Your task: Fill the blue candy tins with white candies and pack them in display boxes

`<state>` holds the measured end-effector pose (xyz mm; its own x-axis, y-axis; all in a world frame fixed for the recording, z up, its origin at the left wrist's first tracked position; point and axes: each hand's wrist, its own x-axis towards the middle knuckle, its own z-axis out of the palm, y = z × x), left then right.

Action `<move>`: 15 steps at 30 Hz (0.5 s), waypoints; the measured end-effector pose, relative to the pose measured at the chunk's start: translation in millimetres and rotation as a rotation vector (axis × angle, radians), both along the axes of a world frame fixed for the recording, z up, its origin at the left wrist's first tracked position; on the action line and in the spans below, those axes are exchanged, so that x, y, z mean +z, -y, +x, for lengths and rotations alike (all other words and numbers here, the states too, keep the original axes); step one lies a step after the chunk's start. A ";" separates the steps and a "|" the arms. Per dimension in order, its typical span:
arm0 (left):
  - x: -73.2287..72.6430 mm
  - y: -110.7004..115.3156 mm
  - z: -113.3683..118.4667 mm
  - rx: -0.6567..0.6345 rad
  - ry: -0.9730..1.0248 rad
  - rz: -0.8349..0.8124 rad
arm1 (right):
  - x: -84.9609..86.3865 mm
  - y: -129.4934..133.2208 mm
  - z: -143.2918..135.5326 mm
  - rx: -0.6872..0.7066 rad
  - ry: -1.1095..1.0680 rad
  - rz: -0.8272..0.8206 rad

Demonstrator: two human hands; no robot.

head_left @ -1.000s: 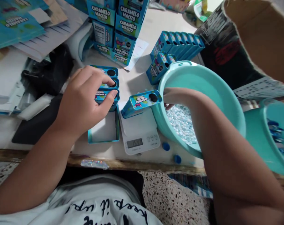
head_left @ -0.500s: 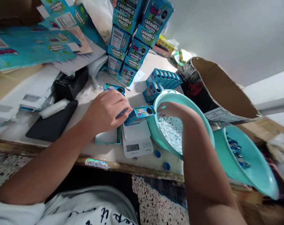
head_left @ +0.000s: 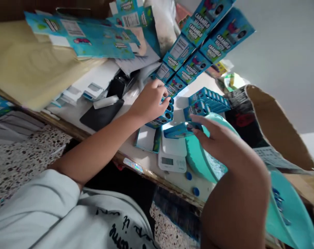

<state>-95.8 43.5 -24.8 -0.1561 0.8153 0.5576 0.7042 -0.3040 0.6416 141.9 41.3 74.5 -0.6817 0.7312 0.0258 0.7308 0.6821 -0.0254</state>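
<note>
My right hand grips the end of a small blue candy box between thumb and fingers, at the scale's plate. The white kitchen scale has a grey display that I cannot read. My left hand is curled over small blue boxes with round dark spots on their ends; what its fingers hold is hidden. These stand by an open display box with a white inside. Below my right wrist is a turquoise basin of pale wrapped candies, partly covered by my arm.
Stacked blue cartons rise behind my left hand. A row of small boxes stands near the basin. An open cardboard box and a second turquoise basin are at right. Blue caps lie near the table edge. Flattened cartons lie at left.
My right hand has come out of the candy basin and taken the small box at the scale. My left hand has left that box for the group behind. The view has shifted and tilted.
</note>
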 end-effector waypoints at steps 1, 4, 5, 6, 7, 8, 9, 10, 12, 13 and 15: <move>0.7 0.4 -0.4 0.003 0.007 -0.002 | 0.2 0.9 1.5 0.017 -0.004 -0.030; 4.7 4.2 0.5 0.010 0.019 -0.010 | -0.6 7.2 6.2 0.043 -0.013 -0.062; 6.0 5.7 0.9 0.013 0.020 -0.022 | -1.8 9.0 7.3 0.048 -0.007 -0.061; 7.2 7.1 1.2 0.017 0.020 -0.041 | -3.1 10.2 7.8 0.046 -0.002 -0.058; 8.3 8.3 1.3 0.019 0.018 -0.067 | -4.4 11.1 7.6 0.037 0.004 -0.048; 9.4 9.3 1.2 0.019 0.014 -0.097 | -5.1 11.8 6.7 0.020 0.013 -0.029; 10.5 10.2 1.0 0.017 0.010 -0.128 | -5.1 12.9 5.2 0.000 0.024 -0.003; 11.6 10.9 0.6 0.015 0.006 -0.155 | -3.9 14.5 3.1 -0.017 0.037 0.024; 13.7 11.8 -0.4 0.014 0.002 -0.190 | 2.2 20.5 -2.9 -0.024 0.053 0.056; 14.7 11.9 -1.1 0.015 0.003 -0.203 | 6.8 24.8 -6.8 -0.010 0.048 0.055; 16.1 11.9 -3.0 0.018 0.017 -0.225 | 17.1 34.8 -16.8 0.027 0.013 0.028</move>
<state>-98.8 31.6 -8.7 -0.1791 0.9159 0.3593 0.6967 -0.1398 0.7036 125.1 6.6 91.7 -0.7013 0.7119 0.0369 0.7125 0.7017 0.0032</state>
